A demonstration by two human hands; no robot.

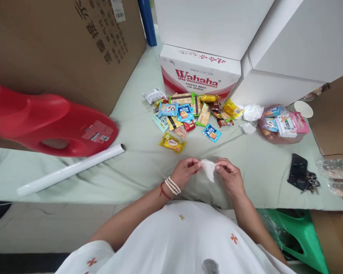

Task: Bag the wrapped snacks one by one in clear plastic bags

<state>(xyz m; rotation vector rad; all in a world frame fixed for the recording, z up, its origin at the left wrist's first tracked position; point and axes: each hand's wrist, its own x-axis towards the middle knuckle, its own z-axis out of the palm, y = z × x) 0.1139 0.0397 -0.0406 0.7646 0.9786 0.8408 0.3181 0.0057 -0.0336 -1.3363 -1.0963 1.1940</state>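
Both hands pinching plastic bag (208, 168), snack packets (188, 112) beyond, red jug (45, 123) left

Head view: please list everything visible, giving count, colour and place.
plastic bag: one, translucent white, pinched between both hands
snack packets: loose pile, mixed colours, middle of cloth
Wahaha carton: one, white and red, behind pile
white boxes: two, top right
cardboard box: one, brown, top left
jug: one, red, left
roll: one, white, before jug
snack bag: one, reddish, right
paper cup: one, white, beside snack bag
black case: one, with keys, right
bottles: two, clear, right edge
stool: one, green, lower right
cloth: one, pale green, covering the surface
left hand: beaded bracelets, fingers on bag
right hand: fingers on bag
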